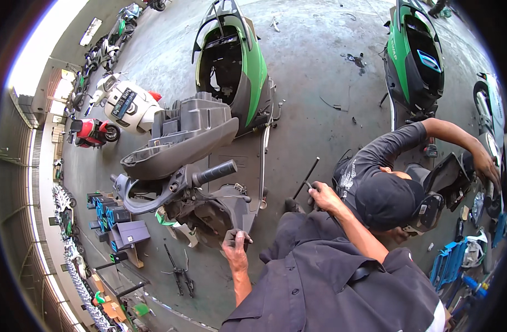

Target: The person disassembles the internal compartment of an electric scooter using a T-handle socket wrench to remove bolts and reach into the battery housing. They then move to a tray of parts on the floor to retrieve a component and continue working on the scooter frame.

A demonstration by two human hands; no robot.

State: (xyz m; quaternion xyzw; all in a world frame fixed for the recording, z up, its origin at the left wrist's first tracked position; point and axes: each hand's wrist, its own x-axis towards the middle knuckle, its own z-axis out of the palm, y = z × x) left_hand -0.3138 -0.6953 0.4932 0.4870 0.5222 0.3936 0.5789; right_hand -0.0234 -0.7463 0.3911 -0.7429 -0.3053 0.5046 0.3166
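My right hand (323,197) is closed around a black T-handle wrench (307,178), its crossbar slanting up in front of my chest. Lower and to the left, my left hand (238,242) has its fingers curled and thumb up; whatever it holds, if anything, is too small to make out. It is beside the dark front body (231,207) of a partly stripped scooter. Above that are the scooter's bare handlebar with a black grip (216,172) and a dark storage bucket with a seat (181,130) resting over it. The scooter's green rear panel (257,74) stands farther off.
A co-worker in a black cap (389,200) crouches close on my right, arm reaching over scooter parts. Another green scooter body (397,55) stands beyond. Fork parts (178,271) and boxes (130,233) lie on the left floor; a blue crate (447,263) is at right.
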